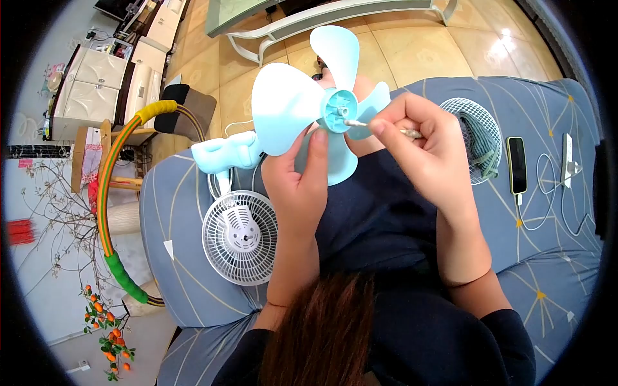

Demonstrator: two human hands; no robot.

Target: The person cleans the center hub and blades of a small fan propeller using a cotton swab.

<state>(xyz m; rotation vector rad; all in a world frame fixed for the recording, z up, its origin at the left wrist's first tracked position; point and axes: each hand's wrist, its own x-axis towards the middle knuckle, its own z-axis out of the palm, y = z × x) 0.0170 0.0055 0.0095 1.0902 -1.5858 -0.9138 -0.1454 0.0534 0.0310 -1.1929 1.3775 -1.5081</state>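
Note:
A light blue fan blade [288,106] with four vanes is held up over the lap, the hollow side of its hub facing the camera. My left hand [297,170] grips it from below, thumb at the hub's lower edge. Between the thumb and fingers of my right hand [421,145] is a cotton swab [358,123], its tip at the right side of the hub. Left of my left hand lie the light blue fan body [225,153] and a round white fan grille [222,257] with a motor mount or backing at its middle.
On the blue patterned sofa [193,289] at the right are a white mesh basket [496,138] with a greenish cloth, a phone [517,165] on a cable and a power strip [567,161]. A striped hoop [106,193] stands at the left. Ahead is a glass table [257,14].

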